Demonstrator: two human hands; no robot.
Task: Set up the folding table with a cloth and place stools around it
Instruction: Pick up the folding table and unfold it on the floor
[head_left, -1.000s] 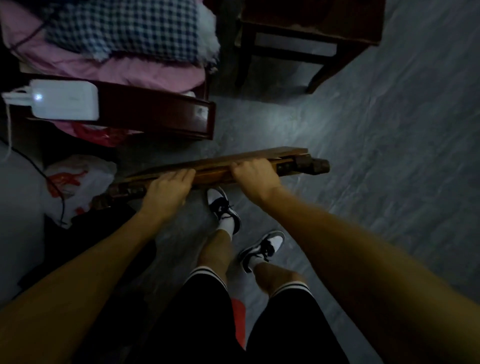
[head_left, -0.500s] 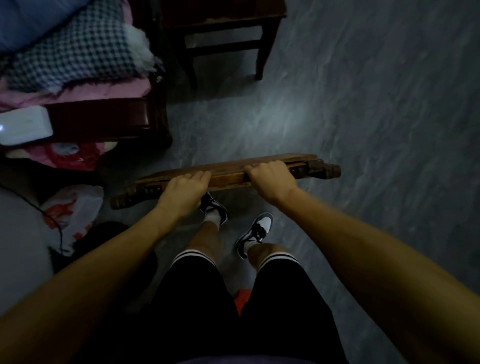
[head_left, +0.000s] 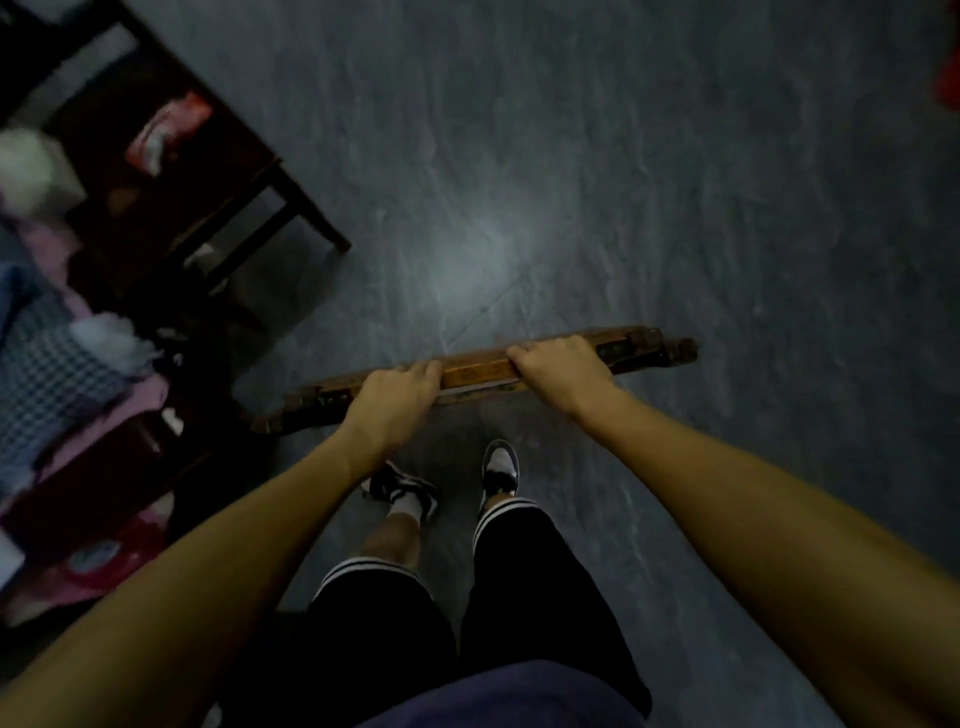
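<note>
The folding table (head_left: 475, 371) is folded flat, carried edge-up above open floor (head_left: 675, 182), clear of the feet. Left hand (head_left: 395, 397) and right hand (head_left: 563, 371) are both closed over its top edge. Judged early: unfolding, cloth and stools all remain; none visible.

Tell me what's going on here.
A person is carrying a folded wooden table edge-up across a grey floor, the left hand and right hand both gripping its top edge. It hangs in front of their sneakers. No cloth or stools are set out yet; dark wooden furniture stands off to the left.
</note>
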